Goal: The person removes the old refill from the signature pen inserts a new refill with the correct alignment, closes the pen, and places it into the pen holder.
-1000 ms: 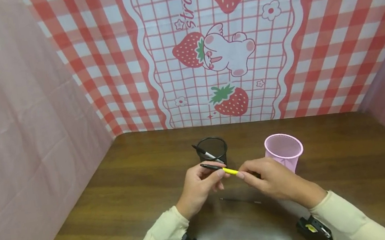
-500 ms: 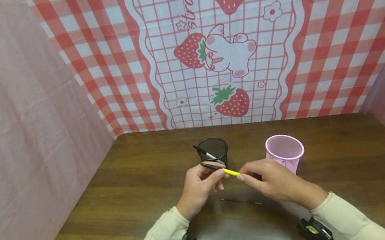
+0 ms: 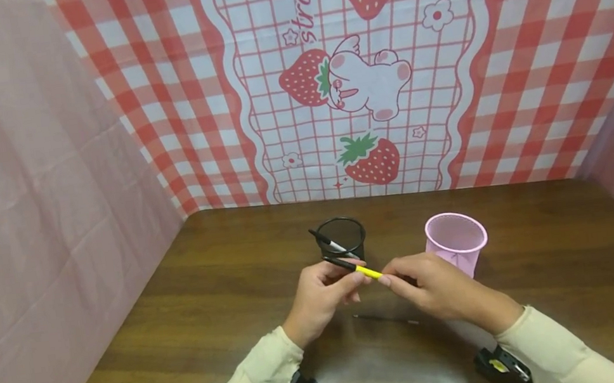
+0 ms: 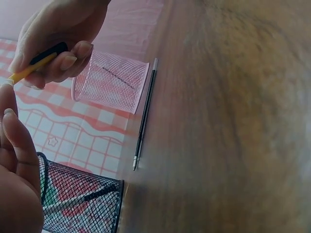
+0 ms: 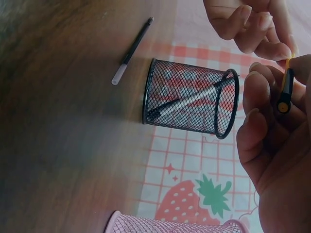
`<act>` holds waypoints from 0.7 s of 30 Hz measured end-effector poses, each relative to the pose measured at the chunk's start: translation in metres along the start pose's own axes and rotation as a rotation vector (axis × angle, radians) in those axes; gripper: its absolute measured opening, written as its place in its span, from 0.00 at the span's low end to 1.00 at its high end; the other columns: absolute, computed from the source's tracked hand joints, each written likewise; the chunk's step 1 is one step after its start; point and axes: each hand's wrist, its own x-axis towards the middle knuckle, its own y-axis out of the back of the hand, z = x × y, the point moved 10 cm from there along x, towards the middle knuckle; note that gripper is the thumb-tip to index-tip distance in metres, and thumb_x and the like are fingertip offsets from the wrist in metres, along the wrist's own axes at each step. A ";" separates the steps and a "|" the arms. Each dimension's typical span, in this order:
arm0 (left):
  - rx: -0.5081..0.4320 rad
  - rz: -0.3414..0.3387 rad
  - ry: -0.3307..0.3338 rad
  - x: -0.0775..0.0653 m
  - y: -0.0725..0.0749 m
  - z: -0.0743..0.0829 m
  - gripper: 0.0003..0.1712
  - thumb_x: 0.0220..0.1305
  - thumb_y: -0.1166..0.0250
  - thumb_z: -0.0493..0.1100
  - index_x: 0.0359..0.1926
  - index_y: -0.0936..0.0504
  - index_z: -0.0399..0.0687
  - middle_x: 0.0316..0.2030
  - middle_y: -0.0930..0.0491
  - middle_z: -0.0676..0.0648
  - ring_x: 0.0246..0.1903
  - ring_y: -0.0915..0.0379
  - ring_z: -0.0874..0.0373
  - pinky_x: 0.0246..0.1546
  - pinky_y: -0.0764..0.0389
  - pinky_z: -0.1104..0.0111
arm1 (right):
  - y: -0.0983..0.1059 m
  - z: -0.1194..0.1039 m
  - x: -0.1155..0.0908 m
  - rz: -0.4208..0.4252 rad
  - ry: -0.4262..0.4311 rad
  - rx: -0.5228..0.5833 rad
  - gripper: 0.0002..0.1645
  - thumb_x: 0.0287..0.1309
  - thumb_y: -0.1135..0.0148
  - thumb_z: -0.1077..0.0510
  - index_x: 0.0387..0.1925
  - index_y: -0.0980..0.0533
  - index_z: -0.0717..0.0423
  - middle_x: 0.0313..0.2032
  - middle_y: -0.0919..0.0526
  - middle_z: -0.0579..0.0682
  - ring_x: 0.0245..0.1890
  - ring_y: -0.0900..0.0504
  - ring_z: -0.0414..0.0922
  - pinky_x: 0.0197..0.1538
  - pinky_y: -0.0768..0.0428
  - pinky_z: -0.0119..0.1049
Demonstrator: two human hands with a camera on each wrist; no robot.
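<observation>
Both hands hold a yellow-and-black pen between them, above the table. My left hand pinches it near the middle, thumb on top, with the black end sticking out to the upper left. At its yellow part, my right hand pinches between thumb and fingers. The right wrist view shows the pen's other black end inside the right hand's curled fingers. A thin dark pen refill with a pale end lies on the table below the hands.
Behind the left hand stands a black mesh pen cup with a black-and-white pen leaning in it. A pink mesh cup is behind the right hand. A checked strawberry cloth hangs along the brown table's back edge.
Both hands keep their pinch on the pen in nearly the same place. The head view shifts very slightly; the cups and refill stay where they were.
</observation>
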 end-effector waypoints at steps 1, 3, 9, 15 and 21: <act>-0.002 -0.004 0.003 0.000 -0.001 0.000 0.17 0.67 0.32 0.39 0.48 0.18 0.28 0.35 0.14 0.39 0.21 0.23 0.59 0.25 0.22 0.71 | 0.000 -0.001 0.000 -0.002 0.004 0.002 0.08 0.63 0.33 0.63 0.34 0.17 0.45 0.26 0.22 0.33 0.24 0.28 0.30 0.27 0.27 0.27; -0.001 -0.008 0.007 0.000 -0.002 -0.001 0.17 0.67 0.32 0.39 0.48 0.18 0.27 0.35 0.14 0.38 0.21 0.23 0.59 0.25 0.22 0.71 | -0.001 -0.002 0.000 -0.003 0.010 0.002 0.08 0.63 0.34 0.63 0.34 0.17 0.45 0.26 0.21 0.34 0.25 0.28 0.30 0.27 0.27 0.27; 0.009 -0.017 0.017 0.000 -0.003 -0.002 0.15 0.68 0.33 0.38 0.48 0.17 0.28 0.35 0.14 0.36 0.21 0.23 0.59 0.24 0.23 0.71 | -0.001 -0.003 -0.001 0.003 0.023 0.007 0.08 0.63 0.34 0.63 0.34 0.17 0.45 0.27 0.19 0.36 0.25 0.27 0.30 0.29 0.26 0.27; 0.038 -0.016 0.011 0.001 -0.004 -0.002 0.12 0.69 0.34 0.38 0.46 0.16 0.32 0.34 0.14 0.37 0.21 0.23 0.59 0.23 0.24 0.71 | 0.000 -0.004 -0.001 0.004 0.032 0.018 0.08 0.63 0.34 0.63 0.35 0.17 0.44 0.27 0.21 0.32 0.25 0.28 0.30 0.28 0.27 0.26; 0.064 0.004 -0.002 -0.001 -0.002 -0.001 0.12 0.68 0.33 0.40 0.46 0.16 0.34 0.33 0.14 0.41 0.21 0.22 0.57 0.23 0.23 0.72 | -0.001 -0.001 -0.001 -0.007 0.012 0.024 0.08 0.64 0.34 0.62 0.35 0.17 0.44 0.26 0.23 0.31 0.24 0.28 0.30 0.27 0.27 0.27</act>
